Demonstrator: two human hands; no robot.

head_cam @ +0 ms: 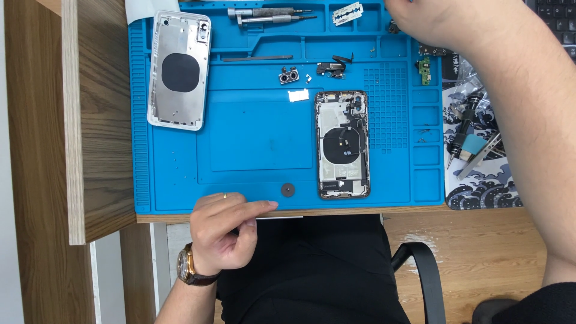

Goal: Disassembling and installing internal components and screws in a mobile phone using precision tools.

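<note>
At mat centre, opened phone (342,144) lies flat, innards exposed: light, stiff, fragile; hold by metal frame edges only. Left hand (223,231) loosely curled, empty, resting on blue mat (252,138) front edge. Right hand (429,21) far corner, grip hidden, cannot tell.

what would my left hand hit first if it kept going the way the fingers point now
Likely the small dark round disc on the blue mat; the left hand points right along the near edge. Beyond it lies the opened phone.
</note>
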